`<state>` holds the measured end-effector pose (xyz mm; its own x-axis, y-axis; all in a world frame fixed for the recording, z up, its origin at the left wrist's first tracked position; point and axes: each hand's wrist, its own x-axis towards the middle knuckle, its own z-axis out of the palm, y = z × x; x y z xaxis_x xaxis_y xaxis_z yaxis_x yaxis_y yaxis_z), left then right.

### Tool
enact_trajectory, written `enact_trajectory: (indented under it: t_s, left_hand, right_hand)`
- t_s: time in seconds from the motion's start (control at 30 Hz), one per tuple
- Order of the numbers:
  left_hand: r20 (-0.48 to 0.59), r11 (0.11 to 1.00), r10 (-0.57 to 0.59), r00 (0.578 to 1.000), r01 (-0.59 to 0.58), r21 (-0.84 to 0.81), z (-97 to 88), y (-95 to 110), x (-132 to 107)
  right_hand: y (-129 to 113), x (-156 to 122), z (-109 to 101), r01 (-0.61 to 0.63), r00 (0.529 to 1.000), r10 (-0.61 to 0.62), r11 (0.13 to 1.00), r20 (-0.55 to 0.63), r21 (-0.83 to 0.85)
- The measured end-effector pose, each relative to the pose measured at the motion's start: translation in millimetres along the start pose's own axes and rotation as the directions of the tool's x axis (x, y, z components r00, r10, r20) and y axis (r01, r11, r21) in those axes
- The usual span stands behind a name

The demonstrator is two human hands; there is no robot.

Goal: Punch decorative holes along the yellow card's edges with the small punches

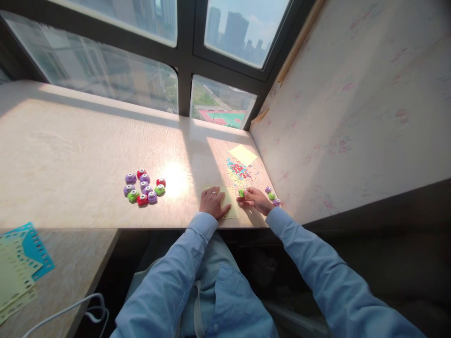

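Note:
A pale yellow sheet of paper lies near the front edge of the sill, with small holes along its border. My left hand rests on it, fingers spread, a ring on one finger. Just right of the sheet, my right hand grips a small green craft punch between thumb and fingers. Beyond the hands is a scatter of tiny red, blue and yellow paper bits. A plain yellow sheet lies behind them.
Several purple, red and green craft punches stand in a group at left. A few more punches sit by the papered wall. Punched blue and yellow sheets and a white cable lie on the lower left surface.

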<state>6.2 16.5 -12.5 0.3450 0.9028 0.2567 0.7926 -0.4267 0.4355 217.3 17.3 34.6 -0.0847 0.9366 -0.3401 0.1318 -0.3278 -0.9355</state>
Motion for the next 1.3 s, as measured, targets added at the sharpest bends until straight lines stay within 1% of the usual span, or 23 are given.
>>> enact_trajectory:
  t_s: [0.03, 0.07, 0.1, 0.17, 0.2, 0.27, 0.37, 0.47, 0.53, 0.6, 0.67, 0.7, 0.77, 0.83, 0.9, 0.97, 1.07, 1.23, 1.27, 1.3]
  left_hand:
    - [-0.003, 1.0, 0.002, 1.0, -0.002, 0.0, 0.3, -0.3, -0.2]
    - [-0.008, 1.0, 0.002, 1.0, -0.002, -0.002, 0.7, -0.6, -0.3]
    - [-0.013, 1.0, 0.002, 1.0, -0.002, -0.004, 1.3, -1.0, -0.5]
    - [-0.023, 1.0, 0.003, 1.0, -0.003, -0.007, 2.4, -1.6, -0.7]
    - [-0.027, 1.0, 0.004, 1.0, -0.004, -0.008, 2.9, -1.8, -0.7]
    - [-0.032, 1.0, 0.006, 0.999, -0.006, -0.007, 3.7, -2.0, -0.6]
    - [-0.033, 1.0, 0.005, 0.999, -0.005, 0.0, 4.0, -2.0, -0.2]
    - [-0.024, 1.0, 0.004, 1.0, -0.004, 0.008, 4.0, -2.3, -0.1]
    - [-0.022, 1.0, 0.006, 1.0, -0.006, 0.01, 4.1, -2.7, -0.2]
    - [-0.023, 1.0, 0.009, 1.0, -0.009, 0.011, 4.3, -3.0, -0.2]
    - [-0.023, 1.0, 0.014, 1.0, -0.013, 0.018, 4.3, -3.0, 0.0]
    - [-0.023, 1.0, 0.015, 1.0, -0.015, 0.022, 4.2, -2.8, 0.2]
    - [-0.019, 0.999, 0.014, 1.0, -0.014, 0.029, 3.5, -2.4, 0.7]
    - [-0.013, 1.0, 0.008, 1.0, -0.008, 0.029, 2.7, -1.9, 1.2]
    - [-0.01, 1.0, 0.003, 1.0, -0.002, 0.026, 2.2, -1.8, 1.6]
    - [-0.013, 1.0, 0.002, 1.0, -0.001, 0.025, 2.2, -2.1, 1.8]
    - [-0.025, 0.999, 0.007, 1.0, -0.006, 0.032, 3.0, -3.0, 1.8]
    - [-0.02, 0.998, 0.017, 1.0, -0.015, 0.064, 3.2, -4.3, 2.2]
    - [-0.017, 0.997, 0.019, 1.0, -0.017, 0.07, 3.0, -4.3, 2.3]
    - [-0.014, 0.997, 0.019, 1.0, -0.018, 0.077, 2.9, -4.2, 2.2]
  right_hand:
    - [-0.2, 4.4, 5.2, 0.017, 1.0, -0.017, 1.0, -0.021, -0.005]
    - [-0.7, 9.2, 9.3, 0.053, 0.995, -0.056, 0.998, -0.081, -0.032]
    - [-1.6, 13.9, 12.4, 0.095, 0.981, -0.106, 0.993, -0.162, -0.075]
    - [-4.2, 21.5, 15.0, 0.164, 0.931, -0.21, 0.971, -0.299, -0.173]
    - [-5.7, 23.6, 14.7, 0.188, 0.909, -0.252, 0.959, -0.333, -0.212]
    - [-8.0, 24.1, 12.2, 0.224, 0.893, -0.305, 0.939, -0.331, -0.26]
    - [-6.4, 16.5, 6.5, 0.268, 0.901, -0.344, 0.92, -0.265, -0.286]
    - [2.0, 3.9, -0.4, 0.284, 0.903, -0.351, 0.92, -0.248, -0.27]
    - [9.0, -5.3, -6.5, 0.268, 0.903, -0.339, 0.925, -0.265, -0.27]
    - [15.0, -15.1, -14.2, 0.22, 0.907, -0.311, 0.925, -0.285, -0.311]
    - [19.3, -25.1, -23.4, 0.152, 0.912, -0.283, 0.906, -0.297, -0.395]
    - [20.9, -29.9, -28.3, 0.124, 0.911, -0.283, 0.882, -0.301, -0.455]
    - [24.1, -38.4, -38.6, 0.085, 0.893, -0.328, 0.794, -0.307, -0.602]
    - [28.2, -44.4, -48.5, 0.062, 0.868, -0.401, 0.675, -0.295, -0.735]
    - [33.7, -47.7, -57.3, 0.041, 0.851, -0.448, 0.579, -0.275, -0.814]
    - [39.9, -49.0, -64.1, 0.02, 0.846, -0.46, 0.533, -0.271, -0.846]
    - [48.3, -49.6, -69.9, -0.028, 0.823, -0.474, 0.517, -0.313, -0.855]
    - [59.0, -55.2, -69.1, -0.124, 0.712, -0.553, 0.507, -0.432, -0.853]
    - [61.5, -57.1, -67.5, -0.118, 0.704, -0.563, 0.51, -0.434, -0.852]
    - [64.3, -59.2, -65.4, -0.094, 0.707, -0.569, 0.513, -0.42, -0.853]
